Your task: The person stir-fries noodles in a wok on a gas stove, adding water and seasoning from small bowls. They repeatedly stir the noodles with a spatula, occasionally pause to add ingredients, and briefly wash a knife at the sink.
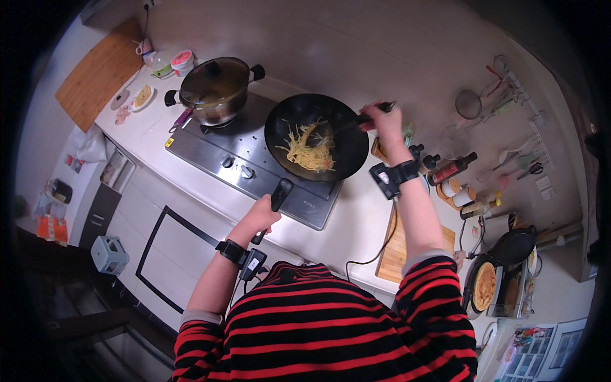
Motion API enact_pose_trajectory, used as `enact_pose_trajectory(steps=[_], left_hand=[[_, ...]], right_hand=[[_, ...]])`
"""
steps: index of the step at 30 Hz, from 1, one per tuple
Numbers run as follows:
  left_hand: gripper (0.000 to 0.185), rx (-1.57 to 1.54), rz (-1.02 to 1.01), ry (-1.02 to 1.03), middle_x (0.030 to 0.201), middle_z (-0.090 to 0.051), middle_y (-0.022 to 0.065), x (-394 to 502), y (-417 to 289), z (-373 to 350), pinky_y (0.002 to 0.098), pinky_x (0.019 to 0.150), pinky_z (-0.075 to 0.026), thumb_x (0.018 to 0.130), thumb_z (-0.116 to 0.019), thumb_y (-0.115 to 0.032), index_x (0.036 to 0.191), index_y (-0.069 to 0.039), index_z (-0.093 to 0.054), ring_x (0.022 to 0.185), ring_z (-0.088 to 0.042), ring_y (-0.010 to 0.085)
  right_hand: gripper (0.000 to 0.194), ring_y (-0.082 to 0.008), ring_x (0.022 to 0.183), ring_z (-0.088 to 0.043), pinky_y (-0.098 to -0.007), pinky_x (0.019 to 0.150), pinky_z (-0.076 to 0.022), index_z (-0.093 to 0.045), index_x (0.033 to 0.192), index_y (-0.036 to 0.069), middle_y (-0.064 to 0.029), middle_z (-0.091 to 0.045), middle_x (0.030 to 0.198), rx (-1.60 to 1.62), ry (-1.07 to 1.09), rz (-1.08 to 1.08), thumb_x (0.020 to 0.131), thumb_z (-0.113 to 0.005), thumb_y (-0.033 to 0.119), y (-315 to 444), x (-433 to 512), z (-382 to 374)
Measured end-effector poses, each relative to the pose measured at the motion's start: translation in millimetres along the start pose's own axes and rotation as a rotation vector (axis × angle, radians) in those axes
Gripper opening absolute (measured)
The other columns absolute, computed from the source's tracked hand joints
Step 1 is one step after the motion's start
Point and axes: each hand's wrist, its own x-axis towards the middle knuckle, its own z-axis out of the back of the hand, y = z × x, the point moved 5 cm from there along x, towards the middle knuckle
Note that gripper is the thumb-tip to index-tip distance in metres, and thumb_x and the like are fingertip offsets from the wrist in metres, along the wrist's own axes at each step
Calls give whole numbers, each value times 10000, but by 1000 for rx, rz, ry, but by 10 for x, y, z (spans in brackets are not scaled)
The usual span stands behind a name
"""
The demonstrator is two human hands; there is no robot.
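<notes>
A black wok [351,153] sits on the right side of the steel gas hob [296,205]. Its black handle [281,191] points toward me, and my left hand [261,216] is wrapped around it. In the wok lies a heap of thin yellowish shreds [308,150] with a few green and orange bits. My right hand [382,123], above the wok's right rim, grips the dark handle of a cooking spatula [346,125]. The spatula's blade reaches into the shreds and is partly hidden among them.
A steel pot with a glass lid [215,90] stands on the hob's left side. Bottles [451,168] and lidded jars [463,196] line the wall at right. A wooden cutting board [389,255] lies near the counter's front edge. Farther right, a round flatbread [484,285] rests in an opened electric griddle [513,246].
</notes>
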Motion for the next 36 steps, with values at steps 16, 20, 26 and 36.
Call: enact_pose_trajectory(steps=[16, 20, 26, 36], left_hand=[[256, -13, 13, 2, 676, -550, 170, 28, 8, -4, 355, 391, -461, 745, -574, -37, 914, 65, -411, 430, -576, 242], [258, -11, 16, 0, 674, -550, 171, 20, 11, -1, 357, 391, -460, 746, -570, -38, 918, 69, -410, 428, -576, 245], [261, 12, 21, 18, 681, -525, 133, 14, 7, 8, 339, 390, -456, 758, -558, -67, 933, 63, -414, 443, -567, 213], [259, -30, 35, 32, 655, -523, 156, -2, -35, 10, 352, 378, -447, 753, -571, -48, 919, 54, -400, 426, -564, 230]], right_hand=[[302, -250, 490, -630, -307, 450, -556, -572, 821, -42, -142, -616, 741, 300, -39, -241, 885, -619, 249, -312, -164, -194], [292, -253, 507, -637, -310, 464, -560, -574, 823, -46, -135, -611, 740, 375, -131, -158, 891, -613, 236, -226, -159, -134], [151, -192, 513, -620, -266, 476, -540, -624, 830, -39, -123, -646, 741, -154, 56, -64, 789, -612, 106, 352, 53, 430], [89, -146, 716, -627, -267, 646, -539, -651, 868, -9, -80, -671, 881, 60, 81, 90, 780, -632, -11, -470, 263, 307]])
